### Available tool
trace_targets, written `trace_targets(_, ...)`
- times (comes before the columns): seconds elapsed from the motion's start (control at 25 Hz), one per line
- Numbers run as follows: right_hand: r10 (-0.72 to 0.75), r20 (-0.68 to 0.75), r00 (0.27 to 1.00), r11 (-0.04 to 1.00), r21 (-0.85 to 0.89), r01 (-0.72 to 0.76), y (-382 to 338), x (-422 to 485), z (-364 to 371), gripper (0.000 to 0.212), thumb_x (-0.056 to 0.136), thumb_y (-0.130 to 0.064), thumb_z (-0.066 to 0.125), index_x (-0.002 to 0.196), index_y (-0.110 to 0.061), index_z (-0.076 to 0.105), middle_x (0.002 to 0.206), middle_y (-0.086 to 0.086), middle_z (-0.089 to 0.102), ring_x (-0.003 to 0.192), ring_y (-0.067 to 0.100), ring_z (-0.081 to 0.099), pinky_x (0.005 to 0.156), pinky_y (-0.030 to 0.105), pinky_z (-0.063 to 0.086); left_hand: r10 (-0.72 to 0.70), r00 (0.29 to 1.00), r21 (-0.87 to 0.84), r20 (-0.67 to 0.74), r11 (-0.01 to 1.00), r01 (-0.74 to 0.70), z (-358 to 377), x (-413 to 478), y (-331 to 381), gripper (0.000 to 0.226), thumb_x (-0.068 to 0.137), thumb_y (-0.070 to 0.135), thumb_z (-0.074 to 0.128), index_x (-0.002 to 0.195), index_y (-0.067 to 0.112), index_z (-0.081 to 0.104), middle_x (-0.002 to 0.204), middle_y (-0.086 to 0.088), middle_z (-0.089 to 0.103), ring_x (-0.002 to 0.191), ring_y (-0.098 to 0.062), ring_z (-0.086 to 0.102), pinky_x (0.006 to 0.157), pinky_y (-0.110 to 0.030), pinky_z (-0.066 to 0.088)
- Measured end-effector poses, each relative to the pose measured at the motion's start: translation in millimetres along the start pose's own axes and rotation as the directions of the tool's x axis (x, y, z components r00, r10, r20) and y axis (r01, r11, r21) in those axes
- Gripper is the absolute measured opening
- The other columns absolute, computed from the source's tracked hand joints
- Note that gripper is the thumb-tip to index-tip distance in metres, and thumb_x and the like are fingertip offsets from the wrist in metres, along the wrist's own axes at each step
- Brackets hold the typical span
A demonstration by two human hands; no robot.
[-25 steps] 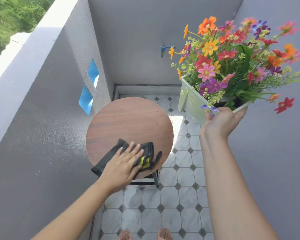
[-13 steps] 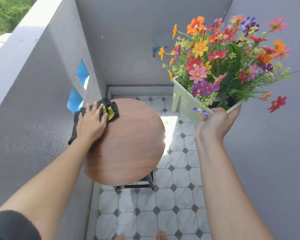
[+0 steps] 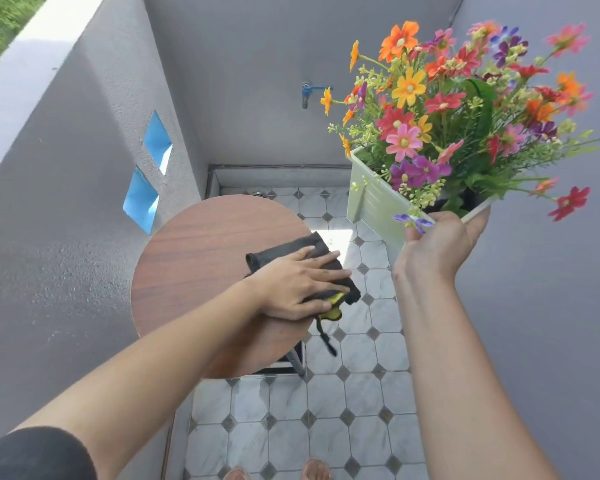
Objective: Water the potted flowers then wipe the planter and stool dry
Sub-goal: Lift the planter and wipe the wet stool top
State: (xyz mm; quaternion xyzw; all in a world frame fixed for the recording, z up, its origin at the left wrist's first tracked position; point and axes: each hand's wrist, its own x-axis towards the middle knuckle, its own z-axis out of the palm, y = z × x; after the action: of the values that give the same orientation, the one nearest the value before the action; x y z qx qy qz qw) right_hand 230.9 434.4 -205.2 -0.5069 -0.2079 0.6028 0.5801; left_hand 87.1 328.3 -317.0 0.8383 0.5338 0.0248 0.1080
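Now the left hand (image 3: 298, 285) presses flat, fingers straight, on a black cloth (image 3: 291, 247) at the right edge of the wooden stool (image 3: 201, 258). The right hand (image 3: 437, 245) grips the pale green planter (image 3: 371, 202) of flowers (image 3: 440, 109), held aloft right of it.

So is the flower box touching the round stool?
Apart. The head view shows the right hand holding the planter up beside the stool, with floor tiles showing between them.
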Motion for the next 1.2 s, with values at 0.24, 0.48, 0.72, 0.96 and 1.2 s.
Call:
trace_targets(0.24, -0.017, 0.015, 1.0, 1.0, -0.023, 0.017, -6, -14, 0, 0.075, 0.081, 0.011, 0.028, 0.143, -0.032, 0.025, 0.133, -0.003, 0.036, 0.093, 0.016, 0.052, 0.073, 0.032, 0.05, 0.127, 0.992, 0.037, 0.001, 0.991, -0.127, 23, -82, 50, 0.044, 0.097, 0.045, 0.036, 0.135, 0.029, 0.048, 0.151, 0.009, 0.034, 0.145, -0.018, 0.011, 0.115, -0.044, 0.008)
trace_targets(0.48, 0.021, 0.046, 0.999, 0.998, -0.063, -0.018, -11, -43, 4, 0.074, 0.083, 0.011, 0.027, 0.143, -0.033, 0.025, 0.124, -0.007, 0.036, 0.085, 0.005, 0.049, 0.077, 0.032, 0.048, 0.042, 0.994, 0.065, -0.102, 0.997, -0.035, 37, -174, 75, 0.04, 0.1, 0.037, 0.03, 0.123, 0.023, 0.06, 0.138, 0.009, 0.053, 0.138, -0.016, 0.033, 0.11, -0.037, 0.027)
trace_targets(0.72, 0.13, 0.175, 0.976, 0.987, -0.121, -0.109, -5, -77, 6, 0.073, 0.084, 0.011, 0.028, 0.143, -0.032, 0.027, 0.136, 0.003, 0.037, 0.097, 0.021, 0.049, 0.093, 0.044, 0.045, -0.913, 0.22, -0.757, -0.344, 0.408, 0.51, -2, -231, 95, 0.021, 0.085, 0.05, 0.053, 0.081, 0.032, 0.062, 0.077, 0.005, 0.066, 0.065, -0.005, 0.055, 0.062, -0.008, 0.04)
trace_targets(0.96, 0.319, 0.322, 0.891, 0.946, -0.167, -0.279, 16, -130, 8, 0.067, 0.089, 0.011, 0.025, 0.146, -0.023, 0.02, 0.151, 0.006, 0.019, 0.13, 0.03, 0.035, 0.105, 0.057, 0.033, -0.987, -0.055, -0.985, 0.154, -0.149, -0.09, -81, -215, 40, 0.02, 0.092, 0.033, 0.055, 0.079, 0.02, 0.064, 0.071, 0.001, 0.069, 0.063, -0.012, 0.066, 0.062, -0.028, 0.054)
trace_targets(1.2, 0.389, 0.516, 0.763, 0.916, -0.308, -0.258, 55, -149, -8, 0.055, 0.095, 0.006, 0.027, 0.145, -0.015, 0.025, 0.146, 0.007, 0.034, 0.078, 0.01, 0.057, 0.081, 0.046, 0.051, -0.987, 0.059, -0.981, 0.148, -0.154, -0.114, -63, -195, 22, 0.015, 0.091, 0.023, 0.059, 0.09, 0.009, 0.063, 0.076, -0.008, 0.067, 0.061, -0.017, 0.065, 0.062, -0.031, 0.055)
